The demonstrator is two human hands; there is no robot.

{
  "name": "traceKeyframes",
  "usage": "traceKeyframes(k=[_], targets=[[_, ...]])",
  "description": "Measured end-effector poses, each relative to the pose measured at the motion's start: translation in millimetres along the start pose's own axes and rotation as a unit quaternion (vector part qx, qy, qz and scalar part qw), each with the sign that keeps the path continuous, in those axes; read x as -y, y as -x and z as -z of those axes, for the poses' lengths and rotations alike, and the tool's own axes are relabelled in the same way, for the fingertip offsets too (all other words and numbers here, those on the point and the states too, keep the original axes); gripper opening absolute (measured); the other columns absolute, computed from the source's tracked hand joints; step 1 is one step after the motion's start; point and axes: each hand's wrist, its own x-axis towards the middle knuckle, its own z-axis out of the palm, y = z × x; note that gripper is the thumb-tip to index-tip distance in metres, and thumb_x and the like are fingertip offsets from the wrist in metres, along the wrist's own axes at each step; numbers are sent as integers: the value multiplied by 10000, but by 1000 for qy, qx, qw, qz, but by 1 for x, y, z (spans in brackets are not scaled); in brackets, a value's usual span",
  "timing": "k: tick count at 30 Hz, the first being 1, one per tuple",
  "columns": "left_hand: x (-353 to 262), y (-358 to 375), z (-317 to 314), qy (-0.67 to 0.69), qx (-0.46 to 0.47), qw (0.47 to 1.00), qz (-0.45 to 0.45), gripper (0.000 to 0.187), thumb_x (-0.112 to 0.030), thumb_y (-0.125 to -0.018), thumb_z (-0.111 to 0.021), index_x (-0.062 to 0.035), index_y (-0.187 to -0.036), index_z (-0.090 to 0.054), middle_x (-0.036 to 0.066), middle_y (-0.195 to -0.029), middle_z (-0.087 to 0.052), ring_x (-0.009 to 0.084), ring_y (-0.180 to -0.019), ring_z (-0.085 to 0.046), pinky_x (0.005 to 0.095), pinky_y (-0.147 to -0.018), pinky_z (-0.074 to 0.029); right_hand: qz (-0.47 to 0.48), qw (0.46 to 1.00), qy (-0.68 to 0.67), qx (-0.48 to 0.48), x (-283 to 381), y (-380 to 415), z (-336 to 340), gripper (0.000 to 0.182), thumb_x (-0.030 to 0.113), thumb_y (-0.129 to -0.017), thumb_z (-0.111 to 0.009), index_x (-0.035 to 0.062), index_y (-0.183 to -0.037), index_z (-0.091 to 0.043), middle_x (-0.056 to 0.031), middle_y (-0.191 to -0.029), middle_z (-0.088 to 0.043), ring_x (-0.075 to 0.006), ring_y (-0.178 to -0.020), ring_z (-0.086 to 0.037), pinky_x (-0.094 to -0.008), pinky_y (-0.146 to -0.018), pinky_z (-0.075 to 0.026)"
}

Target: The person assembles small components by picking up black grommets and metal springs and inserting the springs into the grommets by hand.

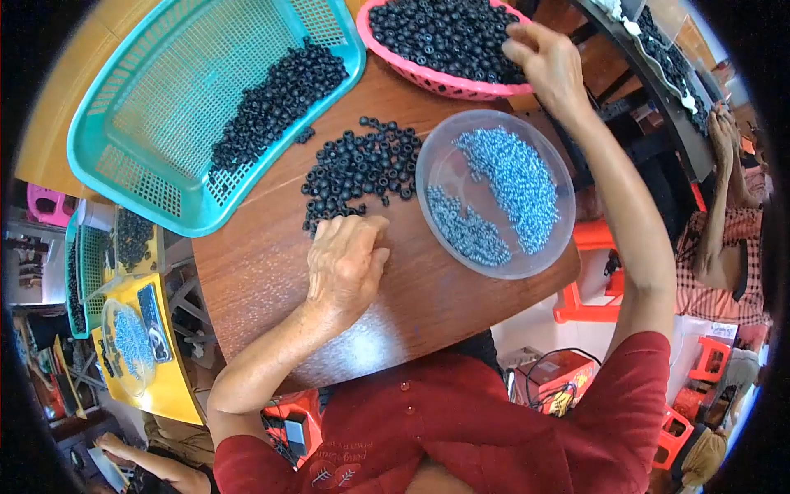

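Note:
My left hand (346, 263) rests on the brown table, its fingers curled in at the near edge of a loose pile of small black ring-shaped pieces (362, 165). What its fingertips hold, if anything, is hidden. Up at the right, my right hand (550, 70) is over the rim of a pink basket (436, 81) heaped with black pieces with holes (440, 37). Its fingers are bent together at the heap, and I cannot make out what is in them. Between the hands stands a round clear tray (436, 156) with two heaps of small shiny blue pieces (518, 185).
A turquoise mesh basket (164, 123) with smaller black pieces (280, 99) stands at the table's far left. Left of the wooden table (271, 305) is a yellow table (177, 383) with another tray of blue pieces (132, 337). Co-workers' arms (720, 156) show at the right edge; red stools (588, 309) stand below.

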Motion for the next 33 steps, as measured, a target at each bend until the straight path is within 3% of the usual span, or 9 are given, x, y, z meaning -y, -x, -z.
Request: traceKeyframes(k=[3, 9, 15, 20, 21, 23, 26, 30, 33], targets=[[-10, 1, -12, 6, 24, 1000, 10, 235, -73, -765, -692, -11, -980, -619, 112, -776, -592, 300, -728, -572, 389, -667, -442, 50, 998, -32, 17, 18, 68, 21, 227, 146, -783, -649, 23, -970, -687, -162, -954, -676, -319, -934, -631, -403, -816, -492], [-21, -10, -41, 57, 36, 996, 60, 191, -147, -831, -661, -10, -959, -624, 163, -819, -630, 330, -787, -616, 412, -673, -474, 152, 985, -67, 53, 46, 150, 44, 131, -27, -707, -674, -21, -836, -656, -126, -766, -630, -284, -681, -572, -372, -604, -456], [-15, -16, -55, 49, -6, 998, 30, 164, -97, -807, -637, -32, -956, -612, 146, -811, -615, 331, -782, -593, 425, -698, -449, 176, 974, -113, 82, 69, 197, 45, 244, -14, -658, -729, -38, -886, -645, -110, -754, -608, -262, -653, -540, -358, -568, -432], [12, -36, -46, -123, -29, 990, -63, 221, -86, -734, -672, -30, -936, -604, 97, -848, -592, 312, -811, -551, 416, -736, -415, 196, 970, -84, 117, 75, 209, 38, 328, 73, -636, -778, -43, -911, -644, -117, -784, -568, -265, -653, -514, -353, -564, -417], [19, -45, -39, -118, 20, 992, -43, 339, -118, -716, -694, -8, -1020, -593, 134, -1018, -593, 334, -974, -540, 447, -824, -404, 208, 968, -76, 118, 76, 210, 37, 327, 76, -636, -779, -43, -908, -643, -117, -785, -568, -265, -653, -512, -353, -565, -415], [31, -60, -34, -140, -14, 984, -113, 536, -210, -692, -743, 9, -1144, -554, 188, -1242, -519, 368, -1196, -448, 496, -933, -370, 218, 967, -65, 116, 79, 211, 36, 323, 68, -637, -777, -43, -908, -642, -113, -786, -567, -263, -651, -511, -352, -560, -414], [52, -79, -42, -152, 61, 978, -129, 701, -358, -685, -752, -9, -1242, -508, 214, -1390, -406, 391, -1345, -296, 551, -1022, -295, 228, 967, -50, 102, 79, 216, 32, 312, 49, -639, -772, -41, -907, -642, -108, -791, -568, -259, -647, -511, -348, -553, -413], [69, -96, -57, -152, 94, 974, -136, 707, -519, -738, -663, -110, -1292, -501, 188, -1413, -401, 386, -1373, -260, 580, -1049, -253, 229, 970, -44, 70, 80, 221, 26, 298, 18, -634, -768, -37, -901, -647, -106, -802, -578, -250, -650, -523, -340, -548, -419], [75, -102, -61, -140, 117, 970, -159, 691, -512, -749, -661, -136, -1305, -500, 154, -1403, -428, 358, -1370, -282, 583, -1046, -254, 227, 970, -44, 76, 79, 221, 25, 299, 14, -627, -772, -37, -894, -648, -105, -799, -585, -244, -657, -532, -334, -554, -426]])
